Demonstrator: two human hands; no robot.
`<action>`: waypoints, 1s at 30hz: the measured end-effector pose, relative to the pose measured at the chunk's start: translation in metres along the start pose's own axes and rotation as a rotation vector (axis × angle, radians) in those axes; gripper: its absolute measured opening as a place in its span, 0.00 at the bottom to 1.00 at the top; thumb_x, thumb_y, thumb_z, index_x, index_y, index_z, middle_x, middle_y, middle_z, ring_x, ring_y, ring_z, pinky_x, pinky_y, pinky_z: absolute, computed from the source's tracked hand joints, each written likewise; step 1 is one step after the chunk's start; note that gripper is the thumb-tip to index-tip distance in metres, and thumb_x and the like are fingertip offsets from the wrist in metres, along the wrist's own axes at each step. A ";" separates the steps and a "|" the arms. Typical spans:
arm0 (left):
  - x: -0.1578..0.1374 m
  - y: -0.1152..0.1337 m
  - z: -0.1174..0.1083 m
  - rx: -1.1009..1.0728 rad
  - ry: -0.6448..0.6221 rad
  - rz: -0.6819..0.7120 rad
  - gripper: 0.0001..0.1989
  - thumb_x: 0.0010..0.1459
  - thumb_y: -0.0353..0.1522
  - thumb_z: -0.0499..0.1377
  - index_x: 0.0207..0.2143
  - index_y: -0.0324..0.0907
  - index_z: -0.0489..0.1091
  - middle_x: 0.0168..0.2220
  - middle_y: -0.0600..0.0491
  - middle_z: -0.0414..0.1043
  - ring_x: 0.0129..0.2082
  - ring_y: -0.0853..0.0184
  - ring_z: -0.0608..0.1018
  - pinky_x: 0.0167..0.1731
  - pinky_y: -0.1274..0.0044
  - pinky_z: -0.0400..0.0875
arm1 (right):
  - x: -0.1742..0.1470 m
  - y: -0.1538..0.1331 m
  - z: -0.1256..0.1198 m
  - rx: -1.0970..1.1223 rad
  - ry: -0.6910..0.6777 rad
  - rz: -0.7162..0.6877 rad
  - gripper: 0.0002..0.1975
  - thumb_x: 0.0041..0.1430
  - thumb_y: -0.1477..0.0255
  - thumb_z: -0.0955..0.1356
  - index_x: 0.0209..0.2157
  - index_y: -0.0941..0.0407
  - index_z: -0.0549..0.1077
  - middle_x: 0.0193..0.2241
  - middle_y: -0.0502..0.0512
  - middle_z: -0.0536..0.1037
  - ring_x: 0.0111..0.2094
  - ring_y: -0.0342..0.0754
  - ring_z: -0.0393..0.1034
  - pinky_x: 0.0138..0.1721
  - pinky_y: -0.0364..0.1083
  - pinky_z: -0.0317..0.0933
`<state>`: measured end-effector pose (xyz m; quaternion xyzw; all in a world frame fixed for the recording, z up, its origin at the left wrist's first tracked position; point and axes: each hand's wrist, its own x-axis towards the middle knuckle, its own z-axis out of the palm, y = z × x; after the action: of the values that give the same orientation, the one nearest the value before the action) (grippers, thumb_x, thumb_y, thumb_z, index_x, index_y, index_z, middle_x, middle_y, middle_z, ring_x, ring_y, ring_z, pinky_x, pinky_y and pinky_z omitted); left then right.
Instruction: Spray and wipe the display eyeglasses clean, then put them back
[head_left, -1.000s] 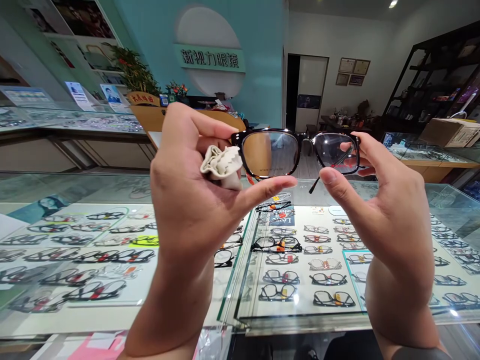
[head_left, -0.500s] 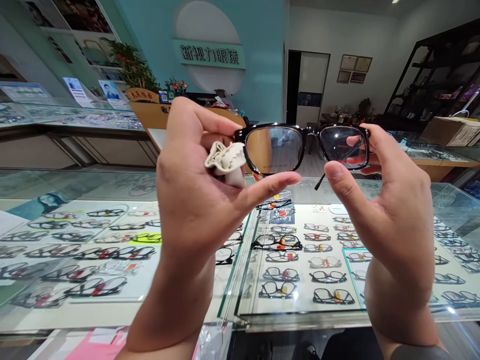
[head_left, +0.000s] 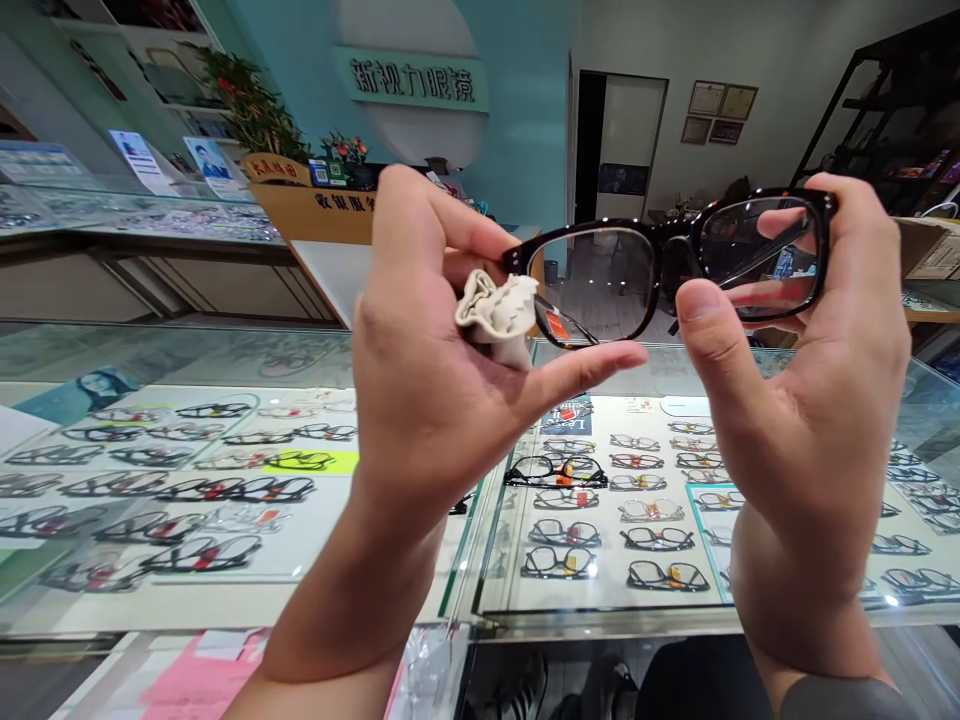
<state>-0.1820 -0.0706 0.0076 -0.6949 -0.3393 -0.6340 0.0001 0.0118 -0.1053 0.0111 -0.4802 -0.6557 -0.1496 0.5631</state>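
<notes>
A pair of dark-framed eyeglasses (head_left: 592, 228) is held up in front of me, tilted so its right end sits higher. My left hand (head_left: 435, 330) grips the frame's left end between its fingers, and a crumpled pale cloth (head_left: 499, 310) is tucked in its palm. The left thumb stretches out below the left lens. My right hand (head_left: 810, 380) holds the right end, its fingers behind the lens and its thumb in front near the lower rim. An orange tag shows through the left lens. Part of the temples is hidden behind the lenses and fingers.
Below the hands stands a glass display case (head_left: 465, 630) with rows of eyeglasses (head_left: 559, 472) inside. Pink paper (head_left: 202, 670) lies at the lower left. Farther off are a wooden reception counter (head_left: 330, 205), a potted plant (head_left: 255, 105) and a cardboard box (head_left: 930, 250) at the right.
The eyeglasses have moved right and closer, with the right end raised so they tilt. Both hands have shifted right with them, keeping hold. The cloth stays in my left hand.
</notes>
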 end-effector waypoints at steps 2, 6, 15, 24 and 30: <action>0.001 -0.001 0.001 -0.028 0.049 0.029 0.34 0.41 0.61 0.75 0.41 0.53 0.70 0.41 0.52 0.70 0.38 0.59 0.79 0.27 0.67 0.73 | 0.000 0.002 -0.002 -0.018 -0.005 -0.041 0.29 0.70 0.47 0.65 0.67 0.44 0.65 0.59 0.57 0.72 0.56 0.61 0.76 0.53 0.64 0.76; 0.004 -0.009 0.003 -0.072 0.028 0.036 0.35 0.41 0.61 0.74 0.40 0.50 0.69 0.36 0.55 0.69 0.34 0.64 0.78 0.25 0.70 0.70 | 0.001 0.005 -0.003 -0.036 -0.010 -0.044 0.31 0.69 0.47 0.66 0.67 0.44 0.65 0.60 0.58 0.71 0.58 0.63 0.75 0.53 0.66 0.76; 0.011 -0.033 0.004 -0.041 -0.157 -0.047 0.33 0.42 0.60 0.75 0.37 0.48 0.69 0.23 0.61 0.65 0.22 0.70 0.69 0.19 0.74 0.58 | 0.003 0.010 -0.005 -0.139 0.000 -0.105 0.31 0.67 0.47 0.69 0.63 0.50 0.68 0.54 0.63 0.73 0.58 0.64 0.72 0.50 0.66 0.76; 0.008 -0.025 0.001 -0.004 -0.007 -0.004 0.31 0.44 0.58 0.75 0.37 0.48 0.70 0.29 0.58 0.68 0.26 0.68 0.72 0.22 0.73 0.62 | 0.005 0.011 -0.004 -0.122 -0.103 -0.006 0.31 0.67 0.42 0.65 0.58 0.50 0.71 0.48 0.60 0.77 0.44 0.59 0.79 0.47 0.66 0.75; 0.008 -0.020 -0.002 0.049 0.090 0.078 0.31 0.42 0.56 0.78 0.36 0.48 0.71 0.32 0.57 0.66 0.29 0.68 0.70 0.25 0.73 0.62 | 0.005 0.011 -0.003 -0.124 -0.098 -0.046 0.26 0.69 0.44 0.65 0.55 0.49 0.73 0.47 0.59 0.80 0.48 0.59 0.78 0.51 0.65 0.74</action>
<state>-0.1936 -0.0528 0.0067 -0.6781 -0.3271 -0.6557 0.0573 0.0234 -0.1000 0.0124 -0.5058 -0.6826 -0.1794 0.4960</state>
